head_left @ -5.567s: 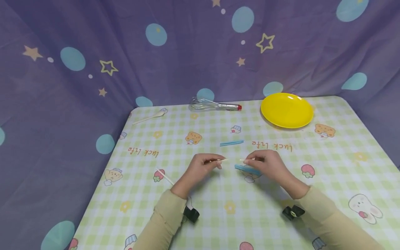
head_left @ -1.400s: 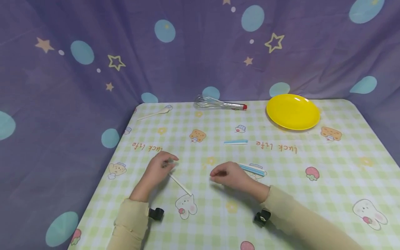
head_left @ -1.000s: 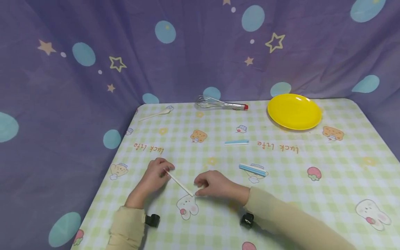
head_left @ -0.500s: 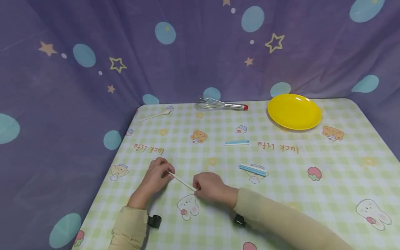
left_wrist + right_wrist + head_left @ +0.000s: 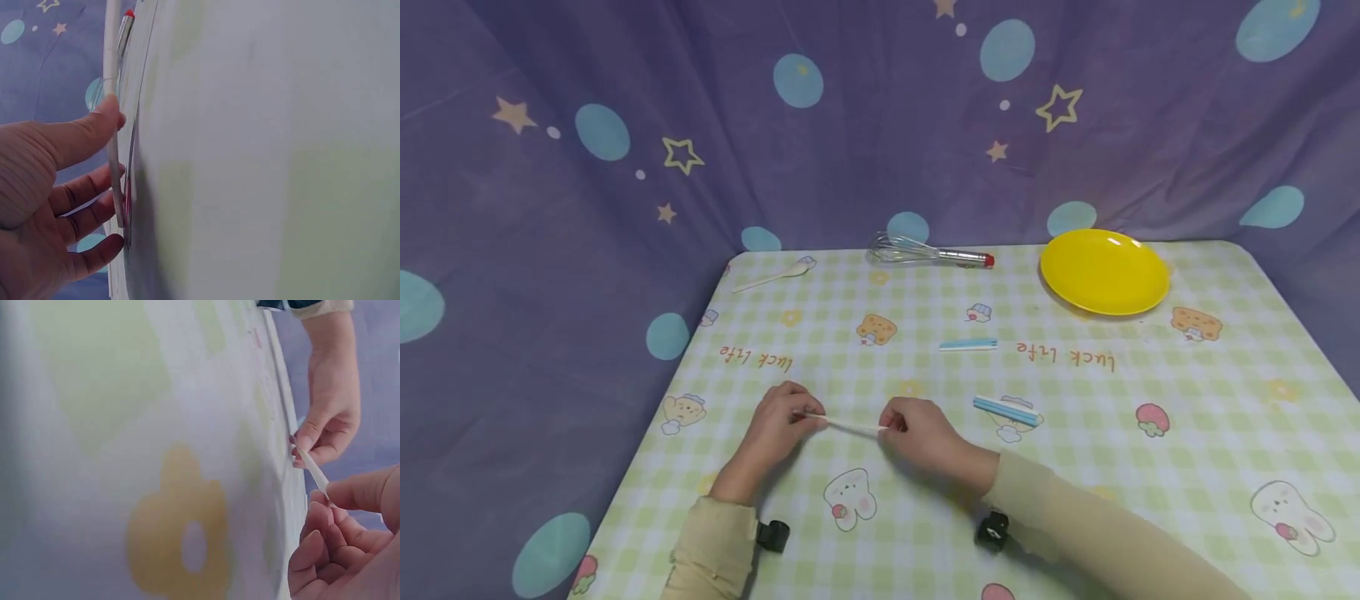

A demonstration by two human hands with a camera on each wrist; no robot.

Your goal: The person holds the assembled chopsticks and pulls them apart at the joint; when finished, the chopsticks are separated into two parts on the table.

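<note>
A thin white stick (image 5: 852, 426) is held between my two hands, left of the table's middle. My left hand (image 5: 778, 425) pinches it between thumb and forefinger. In the left wrist view the stick (image 5: 110, 50) runs past the thumb and shows a fine line across it, while the other fingers are spread. My right hand (image 5: 925, 433) pinches the opposite end. The right wrist view shows the stick (image 5: 317, 472) between thumb and fingertips, narrowing toward the left hand. Beyond the right hand lies a group of blue and white sticks (image 5: 1007, 411); another such group (image 5: 967, 343) lies farther back.
A whisk (image 5: 931, 252) with a red-tipped metal handle lies along the back edge. The yellow plate (image 5: 1105, 272) is at the back right. A pale spoon (image 5: 772, 277) lies at the back left. Checked cloth (image 5: 940, 533) covers the table; a purple curtain (image 5: 880, 117) stands behind it.
Both hands have taken hold of the white stick, which lay slanted on the cloth; it now runs nearly level. White sticks the hands held earlier now lie beside the blue ones.
</note>
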